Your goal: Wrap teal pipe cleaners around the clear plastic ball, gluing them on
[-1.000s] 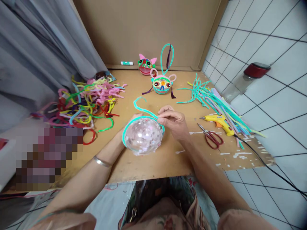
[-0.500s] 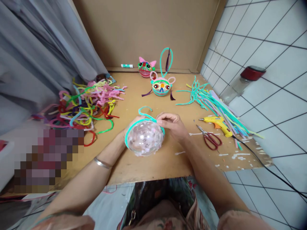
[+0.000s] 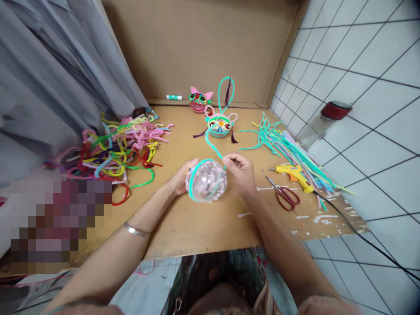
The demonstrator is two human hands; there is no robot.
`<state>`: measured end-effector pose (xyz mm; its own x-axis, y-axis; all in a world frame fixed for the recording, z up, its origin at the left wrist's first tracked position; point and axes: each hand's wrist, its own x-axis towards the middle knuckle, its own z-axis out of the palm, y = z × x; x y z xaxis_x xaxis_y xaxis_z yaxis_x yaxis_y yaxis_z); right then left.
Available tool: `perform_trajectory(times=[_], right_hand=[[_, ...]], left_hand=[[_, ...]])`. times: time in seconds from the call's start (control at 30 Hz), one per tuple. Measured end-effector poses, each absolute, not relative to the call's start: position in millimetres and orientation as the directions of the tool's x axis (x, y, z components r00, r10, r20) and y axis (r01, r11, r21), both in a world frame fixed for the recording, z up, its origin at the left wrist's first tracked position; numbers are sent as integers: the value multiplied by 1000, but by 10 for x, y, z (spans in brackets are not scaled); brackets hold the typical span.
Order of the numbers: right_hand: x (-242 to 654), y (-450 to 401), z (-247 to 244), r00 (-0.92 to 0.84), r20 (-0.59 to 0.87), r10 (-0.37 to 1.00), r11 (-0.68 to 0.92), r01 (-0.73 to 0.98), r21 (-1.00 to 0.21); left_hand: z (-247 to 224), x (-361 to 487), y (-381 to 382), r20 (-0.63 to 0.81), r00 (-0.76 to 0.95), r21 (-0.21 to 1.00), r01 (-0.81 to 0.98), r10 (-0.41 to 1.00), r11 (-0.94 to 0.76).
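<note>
A clear plastic ball (image 3: pixel 210 181) with pale speckles is held over the table by my left hand (image 3: pixel 183 177), whose fingers grip its left and far side, partly hidden. Along the ball's left rim and top runs a turquoise pipe cleaner (image 3: pixel 192 181). Its loose end (image 3: pixel 212 144) sticks up and bends leftward at the tip. My right hand (image 3: pixel 241 170) pinches this pipe cleaner between thumb and index finger at the ball's upper right.
Decorated animal-face balls (image 3: pixel 219 126) stand at the back beside a glue stick (image 3: pixel 173 97). Mixed pipe cleaners (image 3: pixel 114 148) heap at left; turquoise ones (image 3: pixel 278 140) lie at right, near a yellow glue gun (image 3: pixel 293 173) with its cord and red-handled scissors (image 3: pixel 285 197).
The ball has turned in my left hand, bringing an orange and blue patch into view at its left. My right hand has drawn the pipe cleaner's loose end up and rightward.
</note>
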<state>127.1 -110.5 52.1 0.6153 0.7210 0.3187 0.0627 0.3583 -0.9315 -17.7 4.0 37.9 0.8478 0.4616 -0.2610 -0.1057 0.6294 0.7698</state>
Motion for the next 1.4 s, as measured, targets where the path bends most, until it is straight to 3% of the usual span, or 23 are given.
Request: perform_trajectory(times=[0.33,0.5,0.6,0.7,0.8,0.87,0.93,1.03,1.13,1.2,1.4], right_hand=[[1335,-1067,534,721,228,655,397,-71,-915],[1465,-1052,481,815,163,557,328,-35,-944],[1568,-1053,436,833,89,546,184,-16,-983],[1605,-1079,389,825,169,539,-44,229,-972],[1570,-1113,347,725,361,587,-291,605,-741],[1538,-1119,327,627,408,663,-352,743,-570],[1515,-1107,320,557,454,695,-288,795,-534],[1493,-1075,332,536,472,700,-44,692,-720],[1461,-1057,350,501,312,807,110,393,-913],[1434,-1057,357,442,229,867,110,279,-954],[1421,-1093,408,417,124,900,38,210,-977]], left_hand=[[306,-60,2,23,673,918,-307,740,251],[365,-65,-48,129,569,951,-303,812,60],[338,-52,-14,211,492,952,-301,844,-63],[276,-37,32,317,427,936,-287,847,-205],[232,-31,55,440,400,897,-235,804,-374],[225,-33,52,519,404,854,-200,753,-481],[232,-40,40,577,421,808,-169,700,-565],[252,-56,14,618,465,755,-128,634,-643],[265,-62,-18,627,495,735,-121,601,-668],[271,-60,-45,618,511,740,-123,597,-661],[282,-85,-86,542,613,822,-244,575,-515]])
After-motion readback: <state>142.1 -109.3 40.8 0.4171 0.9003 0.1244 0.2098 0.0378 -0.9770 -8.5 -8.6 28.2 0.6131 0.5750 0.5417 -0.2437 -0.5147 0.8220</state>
